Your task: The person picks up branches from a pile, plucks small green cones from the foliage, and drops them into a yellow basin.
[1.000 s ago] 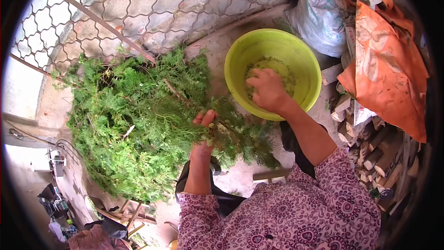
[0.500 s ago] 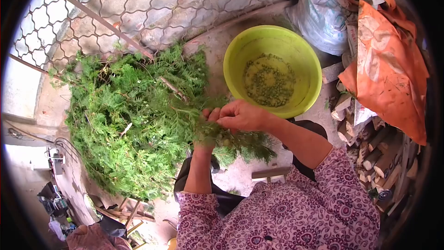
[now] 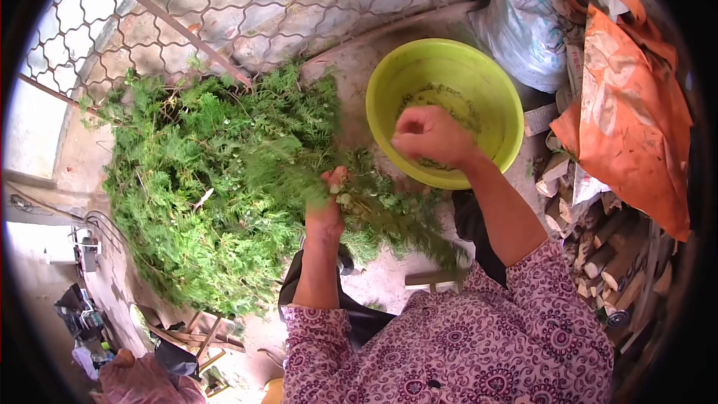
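My left hand [image 3: 330,198] is closed around a leafy evergreen branch [image 3: 400,213], its feathery sprays blurred by motion and spreading to both sides of the fist. Over the yellow-green plastic basin [image 3: 514,127] is my right hand [image 3: 435,136], its fingers curled in; whatever they hold, if anything, is hidden. Small round green cones or seed pods [image 3: 452,97] lie on the basin's bottom, partly covered by that hand. To the left, a large heap of cut evergreen branches [image 3: 202,202] reaches up to my left hand.
A wavy wire-mesh fence [image 3: 299,0] runs along the back. On the right are a white woven sack [image 3: 527,30], an orange sheet [image 3: 636,127] and stacked firewood [image 3: 609,254]. Wooden pieces and cloth [image 3: 142,381] lie at the lower left.
My right hand has left the branch at my left hand and moved up and right over the basin. The left hand still grips the branch, whose sprays have shifted.
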A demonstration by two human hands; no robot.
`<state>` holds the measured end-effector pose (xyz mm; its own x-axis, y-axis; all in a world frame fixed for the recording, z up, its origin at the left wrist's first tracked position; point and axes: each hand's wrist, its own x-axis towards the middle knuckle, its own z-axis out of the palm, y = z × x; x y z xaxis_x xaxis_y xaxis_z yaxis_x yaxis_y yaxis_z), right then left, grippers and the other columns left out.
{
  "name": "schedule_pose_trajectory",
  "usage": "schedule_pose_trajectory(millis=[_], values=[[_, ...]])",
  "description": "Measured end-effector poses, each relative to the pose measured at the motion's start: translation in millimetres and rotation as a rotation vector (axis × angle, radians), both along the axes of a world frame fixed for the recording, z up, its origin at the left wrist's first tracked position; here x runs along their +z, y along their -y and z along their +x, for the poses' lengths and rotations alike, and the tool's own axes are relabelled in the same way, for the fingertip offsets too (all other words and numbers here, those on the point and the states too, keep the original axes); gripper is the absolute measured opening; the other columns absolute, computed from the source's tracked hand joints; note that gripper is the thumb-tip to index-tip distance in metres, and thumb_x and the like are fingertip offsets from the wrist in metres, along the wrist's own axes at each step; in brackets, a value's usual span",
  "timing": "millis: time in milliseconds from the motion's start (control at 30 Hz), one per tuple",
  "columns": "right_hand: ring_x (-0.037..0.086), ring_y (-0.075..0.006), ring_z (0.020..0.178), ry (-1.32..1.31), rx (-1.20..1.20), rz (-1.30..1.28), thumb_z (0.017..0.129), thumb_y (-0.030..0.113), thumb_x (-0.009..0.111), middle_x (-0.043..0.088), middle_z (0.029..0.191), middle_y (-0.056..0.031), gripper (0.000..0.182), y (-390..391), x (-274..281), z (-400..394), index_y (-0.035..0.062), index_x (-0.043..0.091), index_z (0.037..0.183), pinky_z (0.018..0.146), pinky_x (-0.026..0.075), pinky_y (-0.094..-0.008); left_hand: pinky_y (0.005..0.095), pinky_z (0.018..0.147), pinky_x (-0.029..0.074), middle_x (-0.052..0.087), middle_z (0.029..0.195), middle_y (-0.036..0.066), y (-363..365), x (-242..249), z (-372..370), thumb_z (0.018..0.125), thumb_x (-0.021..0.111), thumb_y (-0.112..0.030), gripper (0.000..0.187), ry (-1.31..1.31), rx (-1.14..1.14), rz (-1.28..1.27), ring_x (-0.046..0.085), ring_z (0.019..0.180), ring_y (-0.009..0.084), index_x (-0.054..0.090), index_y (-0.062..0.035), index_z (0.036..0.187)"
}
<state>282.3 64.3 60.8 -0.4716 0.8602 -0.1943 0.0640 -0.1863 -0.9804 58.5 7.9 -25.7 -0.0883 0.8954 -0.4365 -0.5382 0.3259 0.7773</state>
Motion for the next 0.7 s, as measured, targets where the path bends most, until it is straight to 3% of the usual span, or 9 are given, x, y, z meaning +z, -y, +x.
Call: schedule_pose_trajectory(millis=[67, 100, 167, 200, 267, 400, 500, 567, 700], values=[[0.055, -0.0155, 0.057, 0.650, -0.201, 0.505, 0.072, 0.021, 0.062, 0.059, 0.069, -0.0061, 0.020, -6, -18, 12, 0.0025, 0.057, 0.078, 0.053, 0.045, -0.0294, 0.0259, 0.065, 0.042, 0.057, 0.083, 0.003, 1, 3, 3, 0.079, 0.062, -0.011, 0.014, -0.067, 0.095, 0.011, 0.052, 0.072, 0.0119, 0.055, -0.0055, 0.089], [0.055, -0.0155, 0.057, 0.652, -0.200, 0.503, 0.072, 0.021, 0.062, 0.059, 0.069, -0.0061, 0.020, -6, -26, 12, 0.0025, 0.057, 0.078, 0.053, 0.045, -0.0294, 0.0266, 0.065, 0.043, 0.057, 0.084, 0.003, 2, 8, 6, 0.080, 0.061, -0.011, 0.013, -0.084, 0.053, 0.027, 0.052, 0.073, 0.0120, 0.054, -0.0058, 0.089], [0.056, -0.0180, 0.058, 0.819, -0.236, 0.881, 0.068, 0.025, 0.068, 0.058, 0.068, -0.0078, 0.029, -1, -38, 10, 0.0027, 0.057, 0.082, 0.055, 0.045, -0.0292, 0.0274, 0.065, 0.044, 0.057, 0.084, 0.003, 3, 8, 8, 0.081, 0.060, -0.011, 0.012, -0.100, 0.012, 0.040, 0.053, 0.074, 0.0122, 0.054, -0.0060, 0.090], [0.056, -0.0180, 0.058, 0.819, -0.235, 0.881, 0.068, 0.025, 0.068, 0.058, 0.068, -0.0078, 0.029, 5, -29, 5, 0.0027, 0.057, 0.082, 0.055, 0.045, -0.0292, 0.0273, 0.065, 0.045, 0.057, 0.084, 0.003, 0, 3, 9, 0.080, 0.061, -0.011, 0.013, -0.071, 0.051, 0.018, 0.053, 0.075, 0.0125, 0.054, -0.0062, 0.091], [0.054, -0.0148, 0.062, 0.222, 0.084, 0.275, 0.064, 0.022, 0.071, 0.056, 0.070, -0.0065, 0.029, 17, -9, -11, 0.0023, 0.055, 0.080, 0.059, 0.044, -0.0269, 0.0273, 0.064, 0.045, 0.057, 0.084, 0.003, -1, 2, 11, 0.080, 0.061, -0.011, 0.014, -0.043, 0.091, -0.005, 0.054, 0.077, 0.0128, 0.054, -0.0064, 0.092], [0.052, -0.0126, 0.061, 0.200, 0.190, 0.475, 0.067, 0.019, 0.068, 0.055, 0.069, -0.0060, 0.025, 27, -18, -34, 0.0027, 0.055, 0.080, 0.056, 0.042, -0.0271, 0.0271, 0.062, 0.045, 0.057, 0.085, 0.002, -1, 1, 16, 0.082, 0.059, -0.013, 0.015, -0.057, -0.003, 0.057, 0.054, 0.075, 0.0130, 0.055, -0.0071, 0.095], [0.050, -0.0088, 0.060, 0.349, 0.194, 0.544, 0.071, 0.018, 0.065, 0.054, 0.066, -0.0050, 0.022, 27, -20, -37, 0.0022, 0.056, 0.084, 0.053, 0.040, -0.0261, 0.0275, 0.063, 0.045, 0.056, 0.085, 0.002, -1, 4, 17, 0.083, 0.056, -0.015, 0.015, -0.113, -0.058, 0.004, 0.054, 0.075, 0.0141, 0.054, -0.0064, 0.095], [0.048, -0.0055, 0.059, 0.296, 0.171, 0.371, 0.073, 0.015, 0.062, 0.053, 0.064, -0.0027, 0.019, 25, -17, -35, 0.0012, 0.056, 0.084, 0.051, 0.038, -0.0242, 0.0282, 0.063, 0.045, 0.056, 0.084, 0.002, -1, 13, 17, 0.084, 0.054, -0.016, 0.015, -0.168, -0.078, -0.034, 0.054, 0.075, 0.0151, 0.053, -0.0056, 0.095], [0.045, -0.0053, 0.057, 0.095, 0.156, 0.105, 0.076, 0.015, 0.059, 0.050, 0.062, 0.0008, 0.018, 18, -19, -27, 0.0006, 0.056, 0.086, 0.050, 0.036, -0.0229, 0.0274, 0.061, 0.045, 0.056, 0.095, 0.005, 4, 25, -1, 0.083, 0.053, -0.015, 0.025, 0.022, -0.282, 0.092, 0.054, 0.077, 0.0162, 0.052, -0.0046, 0.106]])
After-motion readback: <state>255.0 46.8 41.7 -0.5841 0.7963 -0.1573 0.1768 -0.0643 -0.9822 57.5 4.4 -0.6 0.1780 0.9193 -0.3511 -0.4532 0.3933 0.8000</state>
